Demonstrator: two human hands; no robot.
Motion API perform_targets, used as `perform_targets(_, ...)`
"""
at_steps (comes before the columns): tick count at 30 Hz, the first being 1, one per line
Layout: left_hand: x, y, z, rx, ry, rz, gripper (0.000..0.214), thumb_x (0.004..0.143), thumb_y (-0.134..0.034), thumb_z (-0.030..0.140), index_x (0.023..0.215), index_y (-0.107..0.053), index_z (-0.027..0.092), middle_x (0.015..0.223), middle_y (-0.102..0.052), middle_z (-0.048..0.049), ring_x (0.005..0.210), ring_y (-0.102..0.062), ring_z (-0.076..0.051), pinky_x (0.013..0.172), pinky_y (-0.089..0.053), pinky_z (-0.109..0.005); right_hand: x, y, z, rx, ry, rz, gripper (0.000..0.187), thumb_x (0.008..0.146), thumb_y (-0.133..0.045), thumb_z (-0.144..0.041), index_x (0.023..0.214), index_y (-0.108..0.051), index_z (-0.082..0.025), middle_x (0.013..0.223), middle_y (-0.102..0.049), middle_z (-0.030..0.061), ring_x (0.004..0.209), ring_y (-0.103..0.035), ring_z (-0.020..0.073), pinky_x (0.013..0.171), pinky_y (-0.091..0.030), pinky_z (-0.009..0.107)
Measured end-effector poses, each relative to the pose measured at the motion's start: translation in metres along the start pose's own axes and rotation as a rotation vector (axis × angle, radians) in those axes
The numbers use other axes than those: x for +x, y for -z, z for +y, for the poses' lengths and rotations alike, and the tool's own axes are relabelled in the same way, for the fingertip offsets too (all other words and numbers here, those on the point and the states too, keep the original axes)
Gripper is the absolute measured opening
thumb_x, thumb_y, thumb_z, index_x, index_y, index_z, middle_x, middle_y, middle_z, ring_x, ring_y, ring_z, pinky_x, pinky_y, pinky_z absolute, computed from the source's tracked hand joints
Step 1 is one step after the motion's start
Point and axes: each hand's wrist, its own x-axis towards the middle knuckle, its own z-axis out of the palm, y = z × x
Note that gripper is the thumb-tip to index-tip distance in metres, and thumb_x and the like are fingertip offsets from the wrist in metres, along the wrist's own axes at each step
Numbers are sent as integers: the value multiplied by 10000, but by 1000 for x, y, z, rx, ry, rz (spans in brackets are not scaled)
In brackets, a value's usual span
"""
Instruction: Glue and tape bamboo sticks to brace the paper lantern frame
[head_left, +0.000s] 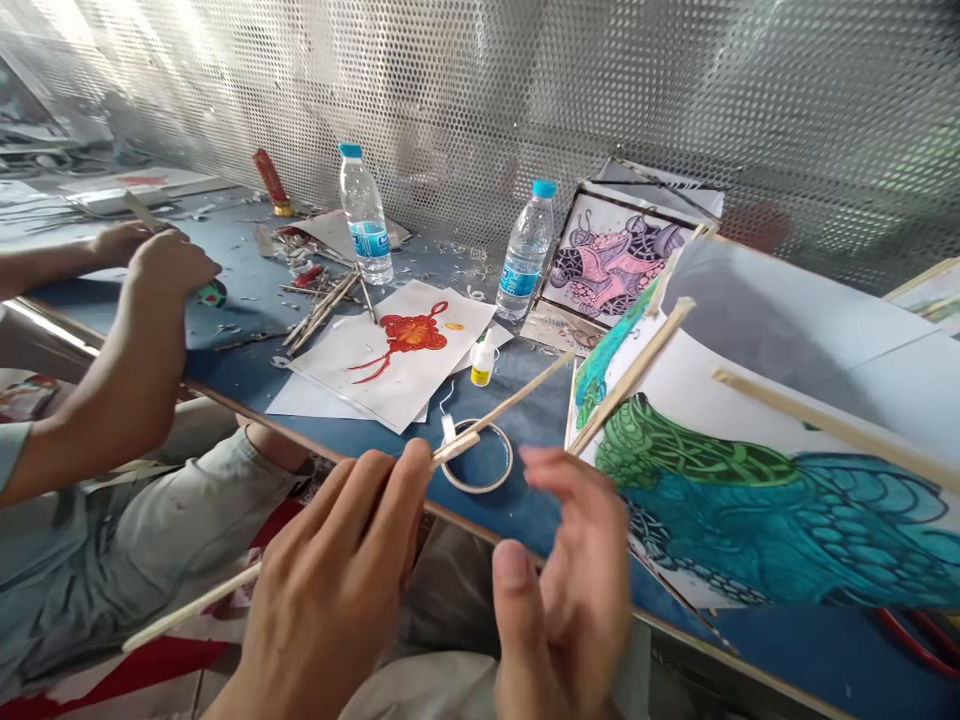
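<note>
My left hand (pixel 341 575) pinches a long thin bamboo stick (pixel 495 410) that has a piece of white tape wrapped near my fingertips. The stick runs from lower left up toward a kite painted in green and teal (pixel 757 500). My right hand (pixel 570 590) hovers just right of the stick, fingers spread and blurred, holding nothing. A roll of tape (pixel 480 460) lies flat on the blue table (pixel 247 370) just beyond both hands.
A person at the left works with both hands (pixel 161 260) on the table. Two water bottles (pixel 366 215), a small glue bottle (pixel 482 360), a sheet with a red knot design (pixel 409 335), loose sticks (pixel 322 310) and a pink kite (pixel 611 260) stand behind. Perforated metal wall at the back.
</note>
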Motion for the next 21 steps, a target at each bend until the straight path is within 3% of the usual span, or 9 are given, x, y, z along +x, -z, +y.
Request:
perform_targets(1,-1,2,-2,-6,-19,-10,278,1152,-555,67,1408,-664,64,1008,-746,-94,918,-714,-253,932,-535,-356,0,2,-6,-53,56,19,267,1085,-660,-220,1339,-665,-300,1235,-707,102,1188,-709,286,1005,-590,440)
perform_targets(3,-3,5,-3,-15,-53,-15,324,1125,-571,23,1434,-657,66,1068,-774,-113,970,-733,-266,995,-542,-380,6,6,-17,-112,92,-1,230,1035,-641,-76,1099,-679,-294,913,-660,25,836,-665,205,751,-546,349)
perform_targets(5,-3,7,-2,-11,-57,1,340,1114,-600,10,1442,-661,74,1080,-796,-114,965,-750,-263,983,-545,-387,15,6,-23,-126,64,-48,211,1032,-627,-78,989,-672,-280,780,-626,-10,675,-589,162,636,-484,325)
perform_targets(13,1,11,4,15,-83,49,305,1144,-623,71,1442,-688,51,1079,-872,-124,873,-817,-243,907,-625,-404,31,-14,-15,50,-78,-61,104,1005,-714,-184,953,-756,-264,810,-750,-19,685,-677,123,589,-523,223)
perform_targets(21,-1,9,0,-4,-122,103,278,1068,-748,23,1342,-767,-17,1033,-883,-146,828,-844,-264,889,-614,-413,37,-20,-17,180,-150,-3,96,978,-750,-227,893,-786,-255,684,-719,-41,581,-639,93,572,-551,151)
